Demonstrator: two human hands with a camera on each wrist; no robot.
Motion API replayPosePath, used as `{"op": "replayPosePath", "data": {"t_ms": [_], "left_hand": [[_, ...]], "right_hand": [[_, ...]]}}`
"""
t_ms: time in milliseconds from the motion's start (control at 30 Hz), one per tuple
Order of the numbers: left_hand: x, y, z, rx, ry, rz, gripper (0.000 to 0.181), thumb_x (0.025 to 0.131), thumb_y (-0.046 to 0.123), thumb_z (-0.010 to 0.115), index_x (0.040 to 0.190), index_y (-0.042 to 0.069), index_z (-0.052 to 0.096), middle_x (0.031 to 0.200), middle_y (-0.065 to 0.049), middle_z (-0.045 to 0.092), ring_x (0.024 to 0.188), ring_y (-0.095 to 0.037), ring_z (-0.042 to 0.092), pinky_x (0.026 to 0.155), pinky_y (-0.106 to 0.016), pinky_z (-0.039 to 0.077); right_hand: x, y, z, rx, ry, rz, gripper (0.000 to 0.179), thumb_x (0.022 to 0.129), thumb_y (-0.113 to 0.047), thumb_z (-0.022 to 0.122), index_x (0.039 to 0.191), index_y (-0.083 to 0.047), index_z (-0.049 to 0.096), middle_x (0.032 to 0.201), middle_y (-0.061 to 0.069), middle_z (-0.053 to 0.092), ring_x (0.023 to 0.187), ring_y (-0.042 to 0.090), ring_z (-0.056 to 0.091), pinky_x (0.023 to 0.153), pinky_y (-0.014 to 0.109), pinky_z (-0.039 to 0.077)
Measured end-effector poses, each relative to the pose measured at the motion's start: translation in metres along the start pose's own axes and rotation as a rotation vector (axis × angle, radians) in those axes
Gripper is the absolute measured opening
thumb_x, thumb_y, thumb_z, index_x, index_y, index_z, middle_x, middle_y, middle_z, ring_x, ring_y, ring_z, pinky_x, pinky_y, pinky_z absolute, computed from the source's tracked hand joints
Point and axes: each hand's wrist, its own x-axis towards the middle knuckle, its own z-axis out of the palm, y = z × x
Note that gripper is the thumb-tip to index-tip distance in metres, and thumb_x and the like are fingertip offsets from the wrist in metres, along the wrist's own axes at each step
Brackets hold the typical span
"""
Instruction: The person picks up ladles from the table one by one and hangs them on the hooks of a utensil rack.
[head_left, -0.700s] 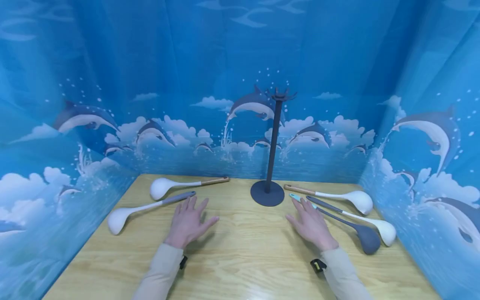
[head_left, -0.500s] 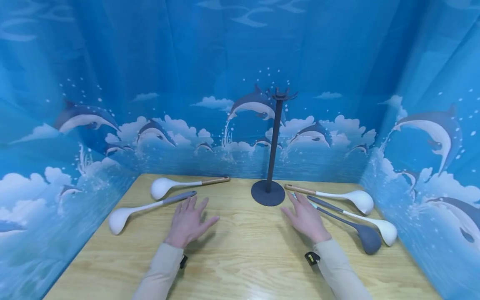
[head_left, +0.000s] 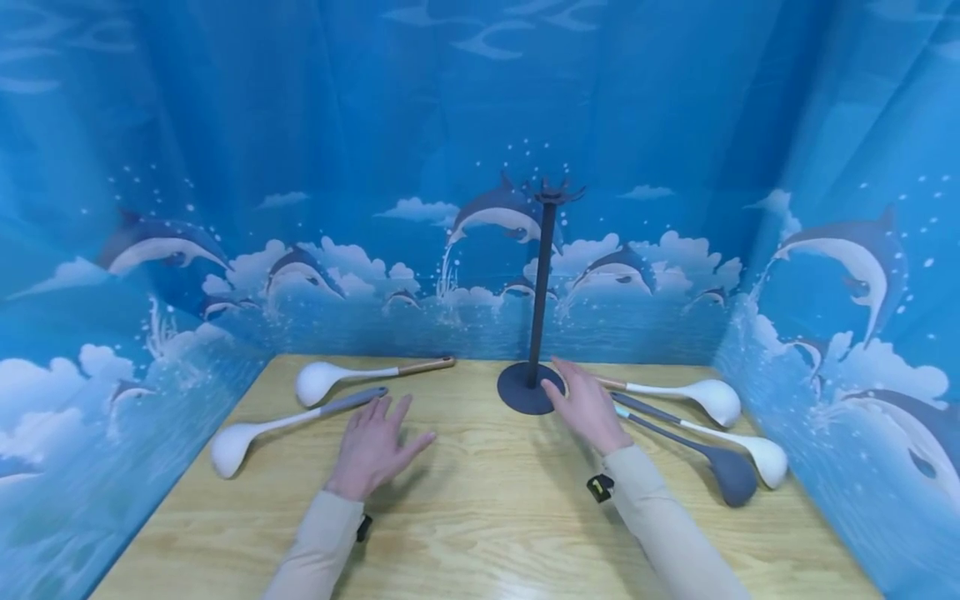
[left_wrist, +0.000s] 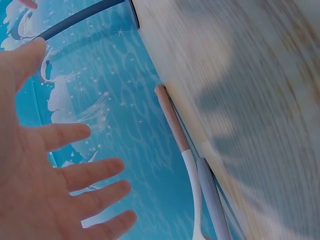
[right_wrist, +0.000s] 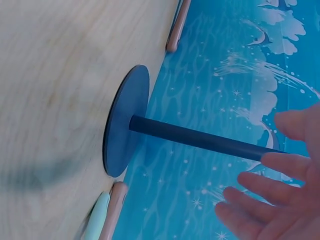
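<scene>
My right hand (head_left: 588, 407) hovers by the round base (head_left: 517, 392) of a dark rack with a post (right_wrist: 195, 136) and hooks (head_left: 558, 193) on top. Its fingers are spread and do not grip the post. My left hand (head_left: 371, 446) floats over the table, fingers spread, holding nothing. Nearest to it lies a white ladle with a grey handle (head_left: 352, 400); behind that, a white ladle with a wooden handle (left_wrist: 172, 117). To the right lie a wooden-handled white ladle (head_left: 716, 402), a grey-handled white ladle (head_left: 765, 458) and a dark ladle with a mint handle end (head_left: 731, 475).
A wooden table (head_left: 465, 517) carries everything. Blue curtains (head_left: 420, 100) printed with dolphins stand along its back and both sides. The tall post rises near the back edge, between the two groups of ladles.
My right hand has moved left and forward, from over the right ladles' handles to beside the rack. The left hand has barely moved, and the ladles lie as before.
</scene>
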Motion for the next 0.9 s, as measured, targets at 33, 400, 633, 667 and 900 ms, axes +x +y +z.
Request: {"op": "replayPosePath", "data": {"t_ms": [33, 400, 633, 667, 900], "left_hand": [[0.000, 0.000, 0.000, -0.002, 0.003, 0.002, 0.081, 0.090, 0.066, 0.054, 0.146, 0.008, 0.046, 0.143, -0.029, 0.048, 0.135, -0.044, 0.043, 0.109, -0.063, 0.033], [-0.001, 0.001, 0.002, -0.017, 0.025, 0.018, 0.080, 0.090, 0.065, 0.055, 0.144, 0.007, 0.048, 0.140, -0.028, 0.051, 0.132, -0.043, 0.047, 0.107, -0.061, 0.037], [0.000, 0.001, 0.006, -0.032, 0.028, 0.014, 0.079, 0.090, 0.065, 0.054, 0.143, 0.007, 0.049, 0.137, -0.027, 0.053, 0.129, -0.044, 0.050, 0.105, -0.062, 0.038], [-0.001, 0.001, 0.007, -0.034, 0.025, 0.011, 0.078, 0.091, 0.065, 0.054, 0.143, 0.007, 0.049, 0.137, -0.027, 0.054, 0.128, -0.044, 0.051, 0.104, -0.062, 0.039], [-0.001, -0.001, 0.010, -0.032, 0.022, 0.005, 0.075, 0.092, 0.062, 0.054, 0.140, 0.005, 0.052, 0.130, -0.027, 0.059, 0.120, -0.043, 0.057, 0.099, -0.061, 0.044]], "right_hand": [[0.003, -0.001, 0.000, 0.007, 0.012, 0.004, 0.055, 0.101, -0.042, 0.051, 0.147, -0.012, 0.046, 0.146, 0.015, 0.050, 0.127, 0.036, 0.054, 0.101, 0.055, 0.046], [0.037, -0.009, 0.002, 0.009, 0.135, -0.020, 0.044, 0.100, -0.029, 0.056, 0.136, -0.004, 0.057, 0.130, 0.020, 0.062, 0.114, 0.037, 0.062, 0.092, 0.054, 0.051], [0.058, -0.012, 0.002, 0.073, 0.212, 0.021, 0.041, 0.100, -0.028, 0.056, 0.132, -0.002, 0.061, 0.123, 0.019, 0.066, 0.102, 0.031, 0.069, 0.082, 0.048, 0.056], [0.060, -0.013, 0.002, 0.075, 0.224, 0.030, 0.040, 0.100, -0.028, 0.056, 0.131, -0.002, 0.061, 0.122, 0.019, 0.067, 0.101, 0.031, 0.069, 0.081, 0.047, 0.056], [0.074, -0.025, -0.005, 0.124, 0.285, 0.010, 0.041, 0.101, -0.028, 0.054, 0.132, -0.002, 0.060, 0.123, 0.020, 0.066, 0.098, 0.029, 0.070, 0.079, 0.046, 0.057]]}}
